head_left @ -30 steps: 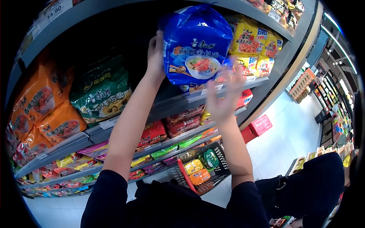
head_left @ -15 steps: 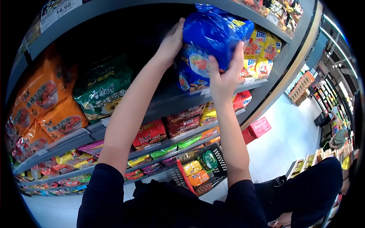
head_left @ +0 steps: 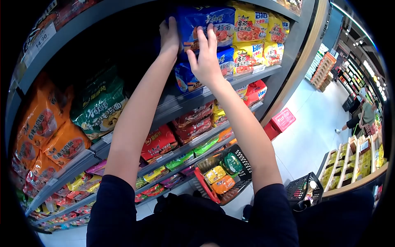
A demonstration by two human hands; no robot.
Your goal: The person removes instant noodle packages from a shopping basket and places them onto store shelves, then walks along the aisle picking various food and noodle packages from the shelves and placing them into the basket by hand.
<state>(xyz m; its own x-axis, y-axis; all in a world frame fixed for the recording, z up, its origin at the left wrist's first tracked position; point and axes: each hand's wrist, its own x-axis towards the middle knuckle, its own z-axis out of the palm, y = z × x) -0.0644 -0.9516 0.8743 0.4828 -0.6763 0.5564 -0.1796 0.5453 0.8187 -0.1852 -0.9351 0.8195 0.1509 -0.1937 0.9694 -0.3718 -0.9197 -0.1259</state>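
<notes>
A blue multipack of instant noodles (head_left: 224, 20) sits on the upper shelf, stacked over another blue noodle pack (head_left: 186, 77). My left hand (head_left: 169, 38) is at the left side of the upper pack, with fingers extended upward and partly in shadow. Against the pack's front lies my right hand (head_left: 207, 61), its fingers spread and the thumb apart. Yellow noodle packs (head_left: 249, 57) marked "BIG" stand stacked right beside the blue ones. Farther left on the same shelf are a green noodle pack (head_left: 101, 107) and orange noodle packs (head_left: 43, 117).
Below, a dark shopping basket (head_left: 246, 162) with a red handle holds yellow, orange and green packs. Red packs (head_left: 158, 142) fill a lower shelf. Another basket (head_left: 304, 189) is at the right, near a wooden display (head_left: 349, 160). A person (head_left: 366, 113) stands in the aisle.
The blue pack, held up in front of the shelf between both hands, now rests on the other blue pack. My right hand has moved left and spread its fingers. My view has shifted.
</notes>
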